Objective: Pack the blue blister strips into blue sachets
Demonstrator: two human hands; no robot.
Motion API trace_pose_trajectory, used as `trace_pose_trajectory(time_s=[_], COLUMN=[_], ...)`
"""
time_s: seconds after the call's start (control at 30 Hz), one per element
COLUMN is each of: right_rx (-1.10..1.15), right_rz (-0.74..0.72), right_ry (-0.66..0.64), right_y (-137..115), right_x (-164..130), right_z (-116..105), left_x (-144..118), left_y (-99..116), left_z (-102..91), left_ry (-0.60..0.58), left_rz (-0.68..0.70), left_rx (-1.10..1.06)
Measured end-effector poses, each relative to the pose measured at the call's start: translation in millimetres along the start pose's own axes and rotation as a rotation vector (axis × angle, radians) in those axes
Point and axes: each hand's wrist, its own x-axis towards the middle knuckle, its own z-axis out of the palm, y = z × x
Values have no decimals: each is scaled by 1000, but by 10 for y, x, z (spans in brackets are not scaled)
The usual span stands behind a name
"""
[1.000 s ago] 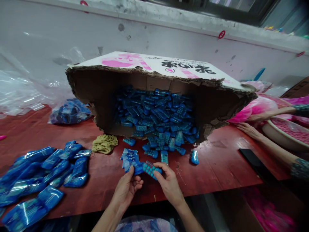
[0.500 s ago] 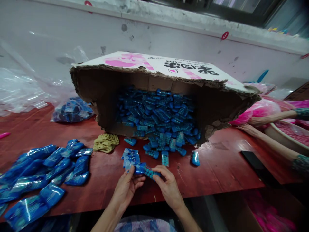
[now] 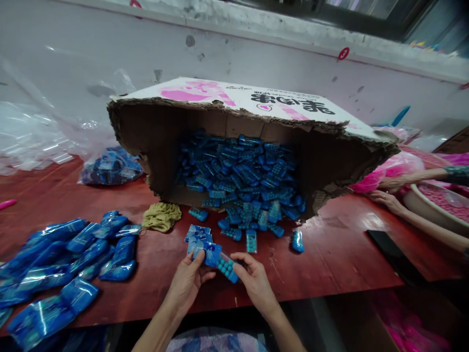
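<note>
Both of my hands meet at the near edge of a red table (image 3: pixel 330 259). My left hand (image 3: pixel 186 283) pinches a blue printed card (image 3: pixel 208 254). My right hand (image 3: pixel 254 281) holds the clear capsule of blue beads (image 3: pixel 227 268) joined to that card. A small stack of the same blue cards (image 3: pixel 198 234) lies just beyond my left hand. Behind it a torn cardboard box (image 3: pixel 234 105) lies on its side, spilling many blue bead capsules (image 3: pixel 242 181) onto the table.
Finished blue packets in clear bags (image 3: pixel 62 259) lie at the left. A yellow cloth (image 3: pixel 161 216) sits by the box mouth. Clear plastic bags (image 3: pixel 32 142) pile up at the far left. Another person's hands (image 3: pixel 388 200) work with pink items at the right, near a black phone (image 3: pixel 390 247).
My hands have shifted the card and capsule slightly; the capsule now tilts down toward my right hand. The other person's near forearm has moved lower at the right.
</note>
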Motion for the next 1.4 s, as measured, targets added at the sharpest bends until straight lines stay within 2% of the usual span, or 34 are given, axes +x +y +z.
trace_pose_trajectory(time_s=[0.17,0.27,0.37,0.5,0.57,0.73,0.9,1.1,1.23,1.4], right_rx=[-51,-96,-125,-179,-153,37,20,168,325,285], right_rz=[-60,-106,-140,-190,-210,-177,-136,-13,23,-65], right_ry=[-7,-8,44,97,58,-204,-208,-382,-414,-306], right_y=[-3,-8,13,30,12,-14,30,-75,-98,33], right_x=[-11,-1,1,-34,-57,-50,20,46,53,64], right_z=[-6,-16,24,142,172,80,5,28,33,67], left_x=[-37,-48,-58,-81,-86,-65,-47,-96,-158,-208], left_y=[-20,-37,-68,-127,-128,-3,53,37,43,-53], left_z=[8,19,56,128,132,6,-54,1,14,44], left_ry=[4,22,23,24,2,-213,-426,-628,-556,-421], left_rz=[-36,3,32,-31,-95,-245,-311,-341,-355,-299], left_rx=[20,72,65,-36,-75,-5,-13,-107,-117,-124])
